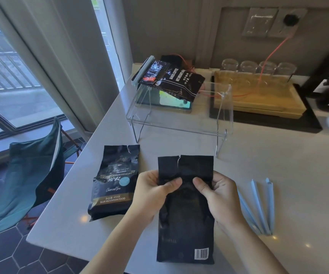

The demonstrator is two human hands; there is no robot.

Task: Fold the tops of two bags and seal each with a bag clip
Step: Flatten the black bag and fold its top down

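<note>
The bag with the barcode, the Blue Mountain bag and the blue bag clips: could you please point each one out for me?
bag with the barcode [186,224], head view, on its dark middle panel.
Blue Mountain bag [114,180], head view, on its printed front.
blue bag clips [258,206], head view, on one clip's long bar.

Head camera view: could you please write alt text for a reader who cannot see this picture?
Two hands, left hand and right hand, pinch the upper part of a black coffee bag lying back-side up on a white counter, its top not yet folded. A second coffee bag lies to the left, and light blue bag clips lie to the right.
</note>
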